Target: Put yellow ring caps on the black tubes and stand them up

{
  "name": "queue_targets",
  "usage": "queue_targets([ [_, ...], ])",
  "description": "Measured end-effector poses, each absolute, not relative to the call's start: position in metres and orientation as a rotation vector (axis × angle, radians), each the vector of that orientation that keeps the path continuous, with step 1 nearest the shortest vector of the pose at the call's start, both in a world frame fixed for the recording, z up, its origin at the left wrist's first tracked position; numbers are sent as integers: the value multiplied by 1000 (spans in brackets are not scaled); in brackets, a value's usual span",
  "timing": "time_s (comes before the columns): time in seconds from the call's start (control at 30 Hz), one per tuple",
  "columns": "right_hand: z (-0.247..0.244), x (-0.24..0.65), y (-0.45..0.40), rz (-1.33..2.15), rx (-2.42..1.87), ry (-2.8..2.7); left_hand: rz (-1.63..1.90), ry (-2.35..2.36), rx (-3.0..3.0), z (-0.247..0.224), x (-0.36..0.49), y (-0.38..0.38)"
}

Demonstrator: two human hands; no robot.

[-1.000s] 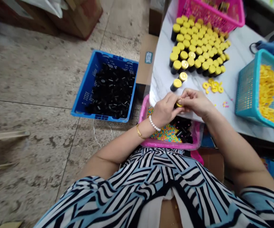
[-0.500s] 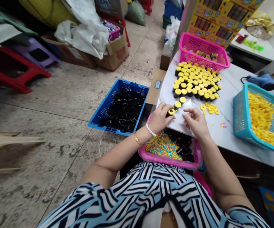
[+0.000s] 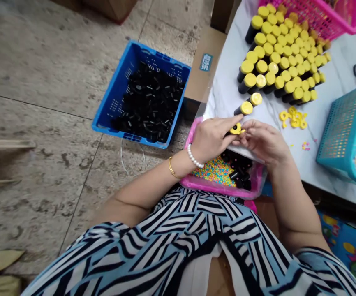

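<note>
My left hand [image 3: 211,137], with a pearl bracelet and a gold bangle on the wrist, and my right hand [image 3: 262,142] meet over the table edge. Between their fingers is a small black cylinder with a yellow ring top [image 3: 236,129], mostly hidden by the fingers. Just beyond my fingertips lie two loose yellow-capped black cylinders [image 3: 246,108]. Further up, a dense group of upright yellow-capped cylinders [image 3: 283,53] stands on the white marble table [image 3: 227,90]. Small yellow plastic rings [image 3: 293,117] lie to the right of my right hand.
Below my hands, a pink tray [image 3: 196,181] holds multicoloured beads and black pieces. A blue crate [image 3: 116,102] of black cylinders sits on the tiled floor at left. A teal basket [image 3: 335,139] of yellow rings and a pink basket [image 3: 347,20] stand at the table's far side.
My right hand has closed in from apart to pinch the cylinder with my left. The view has dropped and shifted, so the table and baskets sit closer.
</note>
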State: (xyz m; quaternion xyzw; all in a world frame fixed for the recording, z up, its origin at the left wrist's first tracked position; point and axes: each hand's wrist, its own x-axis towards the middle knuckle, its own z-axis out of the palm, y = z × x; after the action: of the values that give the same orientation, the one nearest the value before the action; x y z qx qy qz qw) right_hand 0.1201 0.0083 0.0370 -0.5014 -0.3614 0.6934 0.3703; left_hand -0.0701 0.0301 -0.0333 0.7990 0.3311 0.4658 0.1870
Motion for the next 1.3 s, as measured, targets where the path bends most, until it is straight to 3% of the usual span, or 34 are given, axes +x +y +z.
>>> queue_targets([
  [0.3,43,93,15,1647,-1466,-1015,1160,928,2209,-23,-77,30],
  [0.53,43,110,22,1944,-1336,-1071,1151,938,2160,-24,-79,33],
  [0.87,39,110,22,1901,-1332,-1038,1198,900,2168,-30,-78,35],
  [1.3,22,90,5,1365,-1534,-1169,1193,1050,2172,-22,-84,43],
])
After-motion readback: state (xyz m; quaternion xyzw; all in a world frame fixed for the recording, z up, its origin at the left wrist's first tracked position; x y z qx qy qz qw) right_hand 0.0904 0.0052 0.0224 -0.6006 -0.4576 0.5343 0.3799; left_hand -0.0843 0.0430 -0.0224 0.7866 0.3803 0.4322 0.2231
